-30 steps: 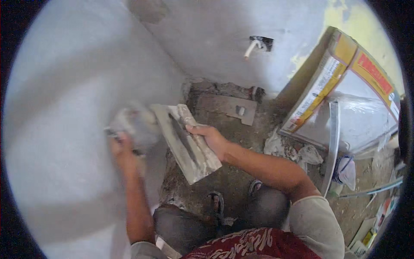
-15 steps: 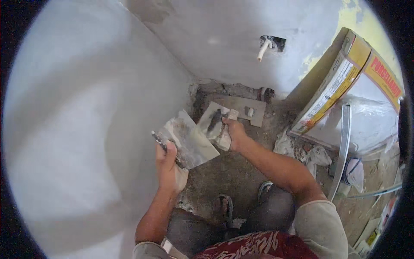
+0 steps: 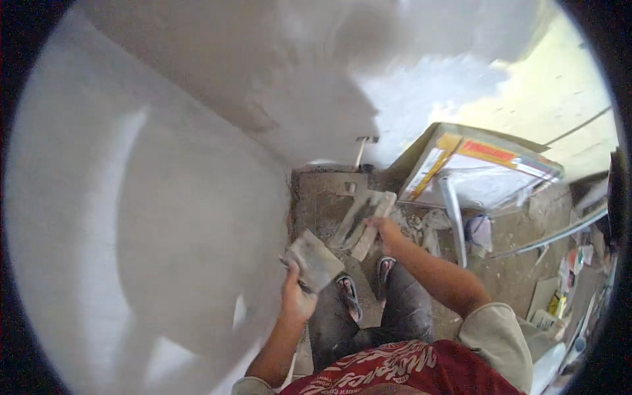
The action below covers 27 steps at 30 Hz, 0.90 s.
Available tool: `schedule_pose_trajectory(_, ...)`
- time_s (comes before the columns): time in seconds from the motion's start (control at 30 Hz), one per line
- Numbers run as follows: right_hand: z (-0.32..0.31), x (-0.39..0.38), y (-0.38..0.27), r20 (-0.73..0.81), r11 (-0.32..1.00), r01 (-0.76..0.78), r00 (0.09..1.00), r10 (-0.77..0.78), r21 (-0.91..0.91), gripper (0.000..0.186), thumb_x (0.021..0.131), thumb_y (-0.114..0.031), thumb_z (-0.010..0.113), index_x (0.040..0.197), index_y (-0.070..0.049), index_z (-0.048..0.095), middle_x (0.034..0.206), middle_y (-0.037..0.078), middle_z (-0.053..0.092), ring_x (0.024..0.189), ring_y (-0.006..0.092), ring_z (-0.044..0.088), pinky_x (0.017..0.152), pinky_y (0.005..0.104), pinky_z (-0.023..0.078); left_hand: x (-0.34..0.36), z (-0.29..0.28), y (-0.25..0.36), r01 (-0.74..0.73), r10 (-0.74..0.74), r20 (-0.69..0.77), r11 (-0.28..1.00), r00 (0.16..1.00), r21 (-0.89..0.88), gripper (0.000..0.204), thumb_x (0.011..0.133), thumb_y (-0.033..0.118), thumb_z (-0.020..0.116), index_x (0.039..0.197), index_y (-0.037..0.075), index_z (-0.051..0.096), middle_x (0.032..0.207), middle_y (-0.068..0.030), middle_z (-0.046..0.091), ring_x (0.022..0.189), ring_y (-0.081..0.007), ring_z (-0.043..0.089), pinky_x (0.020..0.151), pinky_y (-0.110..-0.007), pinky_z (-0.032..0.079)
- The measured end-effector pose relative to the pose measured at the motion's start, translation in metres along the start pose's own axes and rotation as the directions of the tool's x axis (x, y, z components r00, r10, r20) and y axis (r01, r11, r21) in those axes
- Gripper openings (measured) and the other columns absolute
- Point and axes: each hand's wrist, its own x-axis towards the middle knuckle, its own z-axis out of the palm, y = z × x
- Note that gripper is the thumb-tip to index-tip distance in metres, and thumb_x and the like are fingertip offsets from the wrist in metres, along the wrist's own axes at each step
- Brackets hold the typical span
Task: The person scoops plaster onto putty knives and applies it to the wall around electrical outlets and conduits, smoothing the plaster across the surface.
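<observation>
A wide, square metal blade (image 3: 317, 261) with grey plaster smears is in my left hand (image 3: 296, 295), which grips it at its near left edge. My right hand (image 3: 387, 234) is closed on a rectangular plastering trowel (image 3: 351, 220), its pale, crusted handle running along the right side. The two tools are held a little apart above my feet, which are in dark sandals. The plastered left wall (image 3: 178, 224) is beside my left hand, smooth grey with pale bands of light.
A large flat carton (image 3: 480, 181) leans on the patchy back wall at right, with a metal strip (image 3: 454, 217) against it. A white pipe stub (image 3: 359, 153) pokes from a dark wall recess. Plastic bags, offcuts and a curved strip (image 3: 553, 234) litter the right floor.
Both hands have moved down toward my body and the tools, overlapping a moment ago, are apart. The view has tilted up, showing more of both walls.
</observation>
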Motion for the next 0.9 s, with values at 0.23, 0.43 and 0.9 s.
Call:
schedule_pose_trajectory(0.23, -0.033, -0.224, -0.03, -0.197, 0.895, 0.076, 0.98, 0.013, 0.439, 0.022, 0.08, -0.011, 0.059, 0.1, -0.001, 0.058, 0.093, 0.011, 0.06, 0.087, 0.027, 0.058, 0.082, 0.0432, 0.048, -0.142, 0.109, -0.012, 0.478, -0.481, -0.033, 0.876, 0.876, -0.071, 0.041, 0.091, 0.033, 0.057, 0.121, 0.007, 0.05, 0.12, -0.0092, 0.056, 0.113, -0.0257, 0.051, 0.1, -0.042, 0.038)
schedule_pose_trajectory(0.43, 0.001, -0.38, -0.104, -0.292, 0.881, 0.174, 0.955, -0.043, 0.44, 0.024, 0.078, -0.013, 0.066, 0.098, 0.0, 0.061, 0.087, 0.011, 0.063, 0.079, 0.0238, 0.062, 0.071, 0.0371, 0.051, -0.206, 0.204, -0.008, 0.68, -0.688, 0.17, 0.725, 0.706, 0.112, 0.041, 0.094, 0.032, 0.051, 0.125, 0.006, 0.046, 0.126, -0.012, 0.052, 0.115, -0.0303, 0.049, 0.098, -0.047, 0.039)
schedule_pose_trajectory(0.9, -0.024, -0.508, -0.065, -0.639, 0.565, 0.824, 0.458, -0.618, 0.044, 0.033, 0.079, -0.027, 0.07, 0.101, -0.004, 0.064, 0.09, 0.004, 0.066, 0.08, 0.0144, 0.059, 0.069, 0.0309, 0.046, -0.253, 0.325, -0.043, 0.682, -0.942, 0.216, 0.336, 0.259, 0.649, 0.042, 0.093, 0.033, 0.049, 0.127, 0.008, 0.049, 0.127, -0.0131, 0.053, 0.115, -0.03, 0.052, 0.099, -0.048, 0.04)
